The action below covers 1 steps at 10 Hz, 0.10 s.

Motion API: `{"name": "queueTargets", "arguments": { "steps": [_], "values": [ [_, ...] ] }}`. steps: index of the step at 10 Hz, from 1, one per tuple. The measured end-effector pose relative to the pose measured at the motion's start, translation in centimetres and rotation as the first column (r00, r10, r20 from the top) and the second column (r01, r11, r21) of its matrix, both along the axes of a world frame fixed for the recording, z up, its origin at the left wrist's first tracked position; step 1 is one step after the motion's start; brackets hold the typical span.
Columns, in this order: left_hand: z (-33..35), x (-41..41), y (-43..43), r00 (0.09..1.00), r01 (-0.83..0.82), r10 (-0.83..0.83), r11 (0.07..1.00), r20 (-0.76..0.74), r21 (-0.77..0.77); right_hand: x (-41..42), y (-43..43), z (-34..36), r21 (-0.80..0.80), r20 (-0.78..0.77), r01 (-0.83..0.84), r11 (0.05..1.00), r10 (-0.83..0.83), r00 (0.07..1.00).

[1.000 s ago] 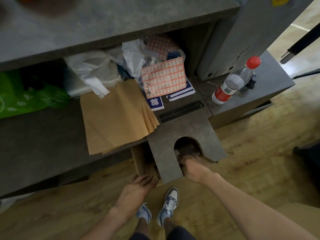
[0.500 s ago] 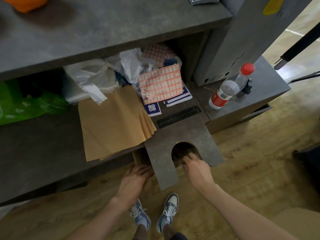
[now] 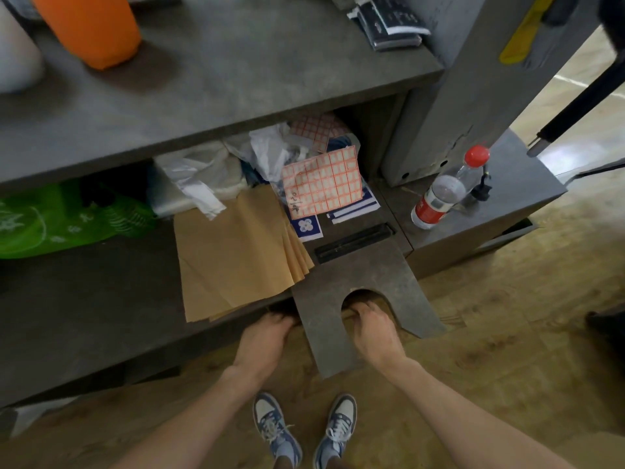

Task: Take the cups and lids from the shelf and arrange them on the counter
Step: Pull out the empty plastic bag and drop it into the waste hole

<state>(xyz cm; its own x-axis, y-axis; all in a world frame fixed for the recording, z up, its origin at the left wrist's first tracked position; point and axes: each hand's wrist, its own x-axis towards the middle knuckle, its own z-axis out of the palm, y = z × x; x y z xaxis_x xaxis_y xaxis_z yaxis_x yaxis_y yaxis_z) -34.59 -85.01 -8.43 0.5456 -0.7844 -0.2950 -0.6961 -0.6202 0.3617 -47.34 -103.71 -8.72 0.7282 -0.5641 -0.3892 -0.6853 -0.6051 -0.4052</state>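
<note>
No cups or lids show plainly. My left hand (image 3: 267, 336) reaches under the front edge of the lower grey shelf (image 3: 84, 316), and its fingertips are hidden beneath it. My right hand (image 3: 372, 330) reaches into the arched cut-out of a grey panel (image 3: 372, 275) that juts from the shelf. Its fingers curl down inside the arch, and what they touch is hidden. The counter top (image 3: 236, 72) above carries an orange cylinder (image 3: 88, 28) and a white object (image 3: 13, 55) at the far left.
On the shelf lie brown envelopes (image 3: 236, 255), red-grid sticker sheets (image 3: 321, 184), crumpled white plastic (image 3: 203, 174) and a green bag (image 3: 50, 218). A red-capped water bottle (image 3: 443, 194) lies on a low grey block at the right. A dark booklet (image 3: 389, 22) sits on the counter. The floor is wood.
Both hands have pushed further in under the shelf and panel. The cardboard box seen between them earlier is now hidden. The view has tilted up, showing more of the counter top.
</note>
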Motion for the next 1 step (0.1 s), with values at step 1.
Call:
{"name": "queueTargets", "arguments": {
  "steps": [1],
  "values": [
    [4.32, 0.86, 0.48, 0.998, 0.008, 0.000, 0.993, 0.067, -0.118, 0.11, -0.48, 4.03, -0.081, 0.140, 0.019, 0.997, -0.007, 0.990]
  ]
}}
